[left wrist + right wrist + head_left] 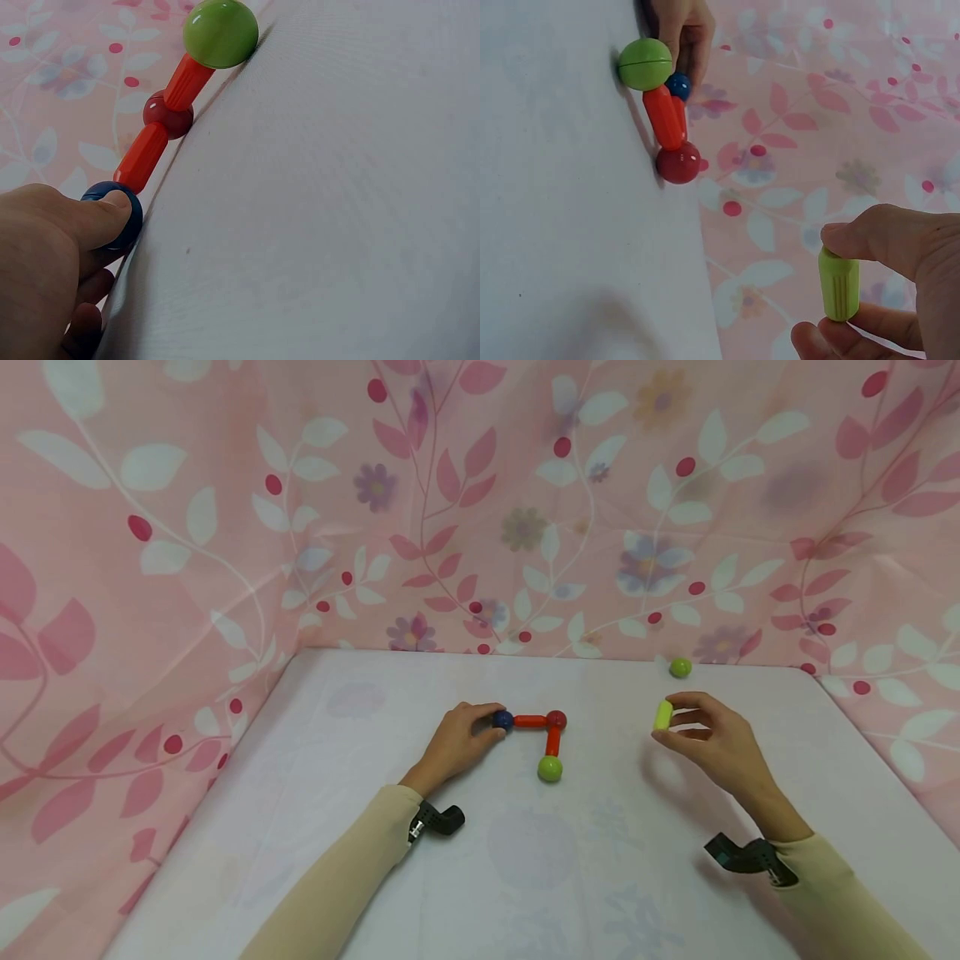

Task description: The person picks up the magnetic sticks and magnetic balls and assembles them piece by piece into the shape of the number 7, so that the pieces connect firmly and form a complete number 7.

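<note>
My left hand (pixel 459 742) pinches a blue ball (pixel 503 720) between thumb and fingers. This ball ends an L-shaped chain on the table: a red rod (pixel 530 721) runs from it to a red ball (pixel 556 720), and a second red rod (pixel 552 742) leads to a green ball (pixel 550 769) nearer me. Off to the right, my right hand (pixel 712 739) holds a short yellow-green rod (pixel 840 286) by its ends, thumb on one and fingertips on the other. The rod has grooves along its side. Its shadow and the hand's fall on the table below.
Another green ball (pixel 680 667) lies near the table's back edge, beyond my right hand. A white patterned cloth covers the table (pixel 465 893). Pink floral curtain (pixel 517 510) hangs behind the table and along its sides.
</note>
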Demonstrator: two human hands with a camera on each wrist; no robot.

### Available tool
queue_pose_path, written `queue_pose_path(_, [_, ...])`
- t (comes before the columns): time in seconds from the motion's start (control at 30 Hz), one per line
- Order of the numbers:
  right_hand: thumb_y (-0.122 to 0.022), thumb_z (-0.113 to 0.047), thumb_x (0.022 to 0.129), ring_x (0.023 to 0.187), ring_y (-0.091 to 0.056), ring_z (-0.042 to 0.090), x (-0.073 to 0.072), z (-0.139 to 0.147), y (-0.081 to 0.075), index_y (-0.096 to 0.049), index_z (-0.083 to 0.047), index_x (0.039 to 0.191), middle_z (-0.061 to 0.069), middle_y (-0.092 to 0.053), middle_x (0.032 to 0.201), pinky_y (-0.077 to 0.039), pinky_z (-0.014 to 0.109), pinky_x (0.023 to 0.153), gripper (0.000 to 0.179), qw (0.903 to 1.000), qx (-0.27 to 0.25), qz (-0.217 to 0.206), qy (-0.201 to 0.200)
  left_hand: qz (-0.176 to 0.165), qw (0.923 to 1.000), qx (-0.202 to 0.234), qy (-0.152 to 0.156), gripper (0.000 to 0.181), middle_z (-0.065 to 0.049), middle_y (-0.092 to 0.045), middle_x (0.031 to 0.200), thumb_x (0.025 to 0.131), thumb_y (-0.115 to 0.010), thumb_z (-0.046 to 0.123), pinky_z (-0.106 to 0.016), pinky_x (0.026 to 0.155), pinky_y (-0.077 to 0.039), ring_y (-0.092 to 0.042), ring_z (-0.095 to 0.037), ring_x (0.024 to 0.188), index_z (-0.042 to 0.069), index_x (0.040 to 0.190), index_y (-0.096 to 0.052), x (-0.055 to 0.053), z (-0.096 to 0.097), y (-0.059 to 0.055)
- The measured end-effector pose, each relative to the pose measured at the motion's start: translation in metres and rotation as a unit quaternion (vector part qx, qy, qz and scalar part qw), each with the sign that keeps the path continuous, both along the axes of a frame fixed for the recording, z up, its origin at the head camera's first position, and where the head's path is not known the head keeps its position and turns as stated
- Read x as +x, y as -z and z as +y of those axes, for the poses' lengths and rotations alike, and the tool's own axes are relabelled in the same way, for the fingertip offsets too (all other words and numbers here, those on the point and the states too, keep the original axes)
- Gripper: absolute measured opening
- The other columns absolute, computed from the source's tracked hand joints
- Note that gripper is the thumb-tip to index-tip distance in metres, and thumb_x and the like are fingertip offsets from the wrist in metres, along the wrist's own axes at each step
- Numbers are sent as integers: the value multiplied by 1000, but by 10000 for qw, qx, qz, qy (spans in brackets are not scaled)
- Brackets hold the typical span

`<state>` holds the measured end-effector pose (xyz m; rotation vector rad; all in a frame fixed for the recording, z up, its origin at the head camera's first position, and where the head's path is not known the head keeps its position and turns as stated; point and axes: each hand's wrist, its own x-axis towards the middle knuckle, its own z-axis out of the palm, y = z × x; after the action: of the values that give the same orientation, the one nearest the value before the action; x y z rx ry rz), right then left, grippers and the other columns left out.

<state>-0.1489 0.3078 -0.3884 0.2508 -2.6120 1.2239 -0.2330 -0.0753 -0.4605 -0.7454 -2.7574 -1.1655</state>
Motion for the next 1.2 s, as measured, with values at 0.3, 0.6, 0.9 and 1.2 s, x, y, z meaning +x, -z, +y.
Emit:
queue_pose_path(0.3, [-85, -18, 90, 99, -68, 30, 2, -10, 6, -64, -5, 131, 12, -67, 118, -52, 17, 83, 48, 9999, -84, 71, -118, 106, 9999, -8, -2, 41, -6, -69, 124, 98, -76, 25, -44, 98, -48, -60, -23, 112, 15, 137, -69, -1, 0, 3])
queue_pose_path(0.6, [-86, -16, 88, 98, -68, 32, 5, -24, 11, -65, -6, 131, 11, -68, 116, -53, 19, 83, 48, 9995, -179, 22, -271, 183, 9998, 0, -2, 41, -6, -69, 124, 98, -77, 25, -45, 98, -48, -60, -24, 112, 15, 137, -70, -1, 0, 3])
queue_pose_path(0.9, [-87, -15, 87, 96, -69, 28, 11, -38, 14, -65, -6, 131, 10, -69, 116, -56, 26, 84, 49, 9983, -235, 50, -540, 163, 9999, 23, -12, 41, -6, -70, 124, 97, -77, 25, -46, 99, -48, -60, -24, 113, 16, 136, -70, -1, 0, 3])
queue_pose_path(1.2, [-86, -18, 89, 97, -68, 27, 15, -49, 16, -65, -8, 129, 7, -70, 114, -57, 32, 86, 46, 9971, -316, -74, -690, 140, 9999, 34, -4, 41, -5, -70, 124, 97, -77, 25, -45, 98, -48, -60, -24, 112, 15, 136, -70, -1, 0, 2])
